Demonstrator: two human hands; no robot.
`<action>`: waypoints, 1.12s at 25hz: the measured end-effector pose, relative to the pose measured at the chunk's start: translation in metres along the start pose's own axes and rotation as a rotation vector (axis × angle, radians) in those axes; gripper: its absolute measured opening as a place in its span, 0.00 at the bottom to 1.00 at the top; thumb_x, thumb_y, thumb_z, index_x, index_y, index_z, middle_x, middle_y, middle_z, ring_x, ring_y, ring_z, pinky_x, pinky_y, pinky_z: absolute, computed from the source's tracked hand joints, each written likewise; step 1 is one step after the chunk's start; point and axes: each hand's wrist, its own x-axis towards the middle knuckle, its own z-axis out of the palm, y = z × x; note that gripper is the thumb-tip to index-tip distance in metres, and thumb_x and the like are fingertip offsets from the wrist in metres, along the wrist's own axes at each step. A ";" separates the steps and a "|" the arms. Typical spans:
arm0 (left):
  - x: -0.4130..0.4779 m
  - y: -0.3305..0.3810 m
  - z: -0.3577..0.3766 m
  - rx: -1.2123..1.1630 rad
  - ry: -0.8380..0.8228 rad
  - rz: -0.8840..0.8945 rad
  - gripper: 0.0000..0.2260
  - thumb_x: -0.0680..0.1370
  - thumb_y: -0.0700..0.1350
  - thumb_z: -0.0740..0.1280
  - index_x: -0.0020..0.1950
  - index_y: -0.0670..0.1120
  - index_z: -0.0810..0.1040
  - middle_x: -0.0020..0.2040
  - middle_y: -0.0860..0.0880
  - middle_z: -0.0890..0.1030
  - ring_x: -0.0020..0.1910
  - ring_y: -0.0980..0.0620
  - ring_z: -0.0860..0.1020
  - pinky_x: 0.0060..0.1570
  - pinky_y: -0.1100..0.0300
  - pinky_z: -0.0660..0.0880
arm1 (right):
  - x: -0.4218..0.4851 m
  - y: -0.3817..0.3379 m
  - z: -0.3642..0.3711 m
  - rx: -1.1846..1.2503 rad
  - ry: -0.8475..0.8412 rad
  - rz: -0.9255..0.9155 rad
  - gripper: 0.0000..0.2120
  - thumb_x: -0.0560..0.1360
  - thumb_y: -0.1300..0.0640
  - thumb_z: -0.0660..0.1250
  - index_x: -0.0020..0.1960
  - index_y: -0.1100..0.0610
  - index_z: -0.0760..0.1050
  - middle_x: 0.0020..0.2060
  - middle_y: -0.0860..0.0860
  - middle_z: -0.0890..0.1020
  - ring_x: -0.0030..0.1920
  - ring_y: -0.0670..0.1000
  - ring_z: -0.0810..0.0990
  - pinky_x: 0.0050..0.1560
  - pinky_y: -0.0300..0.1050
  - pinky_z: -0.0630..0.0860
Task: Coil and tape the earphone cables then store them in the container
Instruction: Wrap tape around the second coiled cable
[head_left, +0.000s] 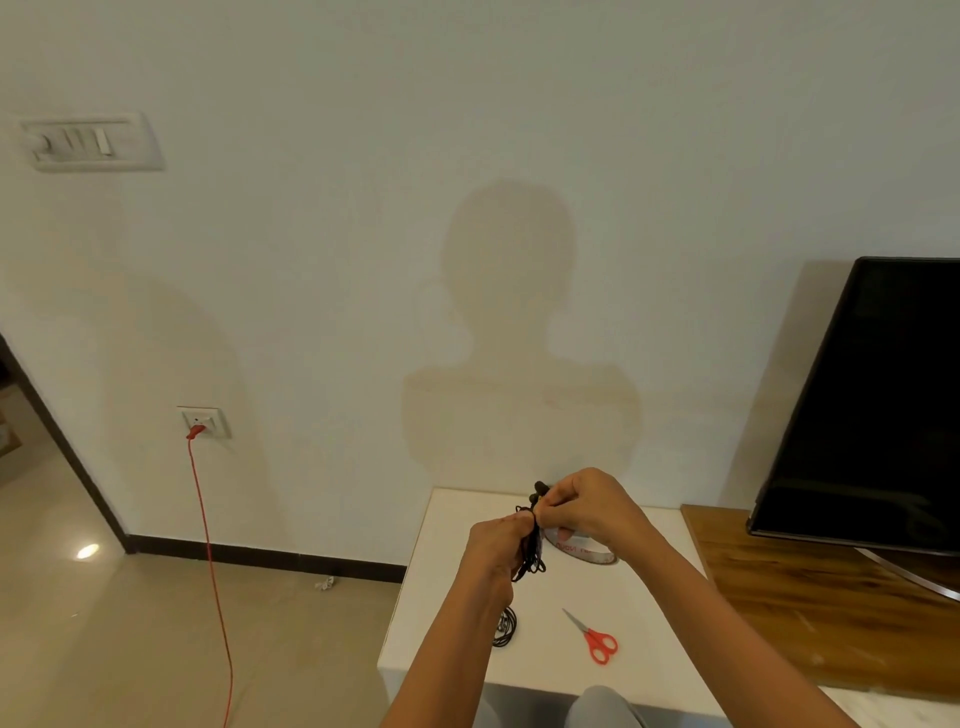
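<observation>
On the white table (426, 597), red scissors (595, 642)

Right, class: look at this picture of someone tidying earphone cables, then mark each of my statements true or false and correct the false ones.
1. The left hand and right hand both hold a black earphone cable above the white table. True.
2. The scissors are in the right hand. False: they lie untouched on the table.
3. A second coiled cable lies on the table by the left forearm. True.
4. The red cord lies unplugged on the table. False: it is plugged into the wall socket and hangs to the floor.
</observation>
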 end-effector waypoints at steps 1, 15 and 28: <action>0.000 0.000 -0.001 -0.024 -0.008 -0.016 0.07 0.76 0.37 0.67 0.38 0.38 0.79 0.33 0.42 0.78 0.29 0.49 0.73 0.29 0.61 0.69 | 0.000 0.000 0.000 0.007 0.006 0.005 0.05 0.65 0.61 0.72 0.40 0.54 0.82 0.30 0.49 0.83 0.25 0.43 0.80 0.38 0.37 0.77; -0.006 0.007 -0.015 -0.224 -0.241 -0.056 0.10 0.77 0.34 0.63 0.54 0.39 0.81 0.39 0.44 0.83 0.33 0.52 0.80 0.32 0.63 0.76 | 0.001 0.011 0.002 0.144 0.017 -0.023 0.02 0.66 0.62 0.74 0.35 0.58 0.83 0.29 0.47 0.82 0.24 0.46 0.76 0.37 0.40 0.76; -0.001 0.000 -0.017 0.035 -0.147 0.202 0.08 0.74 0.36 0.68 0.49 0.41 0.85 0.43 0.44 0.85 0.36 0.55 0.81 0.37 0.68 0.75 | 0.001 0.014 0.007 0.272 0.030 -0.004 0.03 0.66 0.68 0.72 0.36 0.61 0.82 0.32 0.55 0.81 0.26 0.45 0.76 0.29 0.33 0.74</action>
